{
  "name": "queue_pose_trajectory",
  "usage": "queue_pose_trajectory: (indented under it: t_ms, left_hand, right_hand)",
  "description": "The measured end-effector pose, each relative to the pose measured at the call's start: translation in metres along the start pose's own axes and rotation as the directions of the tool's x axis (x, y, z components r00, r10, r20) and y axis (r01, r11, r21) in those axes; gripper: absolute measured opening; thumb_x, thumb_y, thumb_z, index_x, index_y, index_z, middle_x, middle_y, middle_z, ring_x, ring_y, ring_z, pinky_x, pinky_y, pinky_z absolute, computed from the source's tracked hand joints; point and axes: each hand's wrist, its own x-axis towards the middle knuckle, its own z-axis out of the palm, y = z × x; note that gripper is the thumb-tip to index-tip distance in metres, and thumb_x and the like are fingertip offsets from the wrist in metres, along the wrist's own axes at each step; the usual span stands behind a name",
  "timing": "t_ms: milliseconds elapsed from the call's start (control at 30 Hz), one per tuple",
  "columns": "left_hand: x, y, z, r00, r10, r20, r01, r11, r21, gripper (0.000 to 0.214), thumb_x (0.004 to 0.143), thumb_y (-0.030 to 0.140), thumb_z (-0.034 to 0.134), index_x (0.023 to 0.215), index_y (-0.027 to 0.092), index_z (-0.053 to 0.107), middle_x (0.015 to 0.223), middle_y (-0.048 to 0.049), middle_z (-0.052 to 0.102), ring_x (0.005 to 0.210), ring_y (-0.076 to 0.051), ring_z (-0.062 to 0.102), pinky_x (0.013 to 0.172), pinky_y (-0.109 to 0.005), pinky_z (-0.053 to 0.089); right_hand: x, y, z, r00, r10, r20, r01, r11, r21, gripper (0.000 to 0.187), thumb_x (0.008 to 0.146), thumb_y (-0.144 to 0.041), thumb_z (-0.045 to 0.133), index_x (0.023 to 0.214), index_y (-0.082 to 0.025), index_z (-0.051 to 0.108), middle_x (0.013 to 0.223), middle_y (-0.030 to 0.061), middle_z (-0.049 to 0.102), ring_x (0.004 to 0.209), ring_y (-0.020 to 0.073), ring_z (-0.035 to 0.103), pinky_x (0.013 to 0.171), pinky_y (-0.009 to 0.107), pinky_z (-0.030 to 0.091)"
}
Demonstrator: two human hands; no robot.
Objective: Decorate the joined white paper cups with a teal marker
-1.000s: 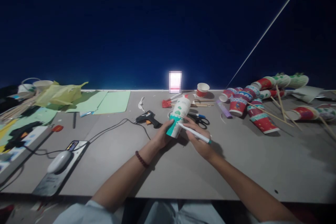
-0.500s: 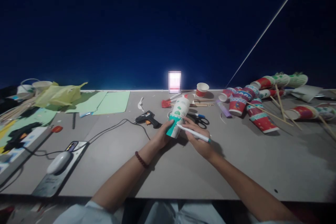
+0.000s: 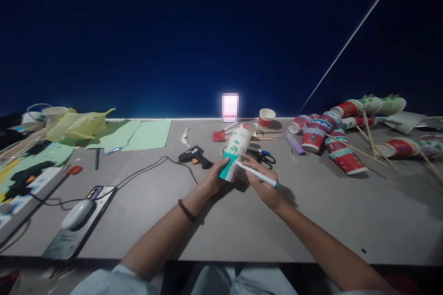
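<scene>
My left hand (image 3: 215, 178) is wrapped round the lower end of a string of joined paper cups (image 3: 239, 142), white with green patterns, tilted away from me above the table. The end cup is partly coloured teal green, with a white strip on its right side. In my right hand (image 3: 263, 185) is a white marker pen (image 3: 258, 174) with a teal end, gripped between thumb and fingers. Its tip is at the coloured cup's surface; whether it touches, I cannot tell. Black-handled scissors (image 3: 267, 160) and a blue-and-white marker (image 3: 260, 151) lie just behind my right hand.
A black glue gun (image 3: 195, 156) with its cable lies left of the cups. Farther left are a phone (image 3: 64, 244), a white mouse (image 3: 78, 214), a power strip (image 3: 32, 198) and green paper (image 3: 148, 136). Patterned cup strings (image 3: 346, 154) with sticks lie right; a red cup (image 3: 266, 118) stands behind.
The marker and my right hand have shifted very slightly to the right along the coloured cup. My left hand and the cups stay in place.
</scene>
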Motion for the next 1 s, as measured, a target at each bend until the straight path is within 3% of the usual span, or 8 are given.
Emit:
queue_pose_trajectory:
  t_ms: [767, 1000]
  left_hand:
    - [-0.0006, 0.0004, 0.0003, 0.999, -0.019, -0.026, 0.019, 1.0, -0.012, 0.027, 0.081, 0.033, 0.065, 0.091, 0.009, 0.071, 0.081, -0.0107, 0.072, 0.068, -0.02, 0.066, 0.069, -0.031, 0.052]
    - [-0.0021, 0.0013, 0.0027, 0.999, -0.032, -0.019, 0.032, 0.999, -0.021, 0.028, 0.08, 0.033, 0.065, 0.092, 0.008, 0.071, 0.08, -0.0115, 0.072, 0.069, -0.021, 0.066, 0.071, -0.032, 0.052]
  right_hand:
    - [-0.0004, -0.0008, 0.0, 1.0, -0.008, 0.005, 0.008, 1.0, 0.0, 0.022, 0.085, -0.022, 0.06, 0.101, -0.024, 0.075, 0.124, 0.01, 0.07, 0.119, 0.0268, 0.064, 0.096, 0.037, 0.055]
    - [-0.0004, -0.0032, -0.0007, 0.999, 0.043, -0.031, -0.043, 0.999, 0.008, 0.024, 0.086, -0.022, 0.06, 0.105, -0.025, 0.074, 0.123, 0.0078, 0.07, 0.117, 0.0278, 0.065, 0.099, 0.037, 0.054]
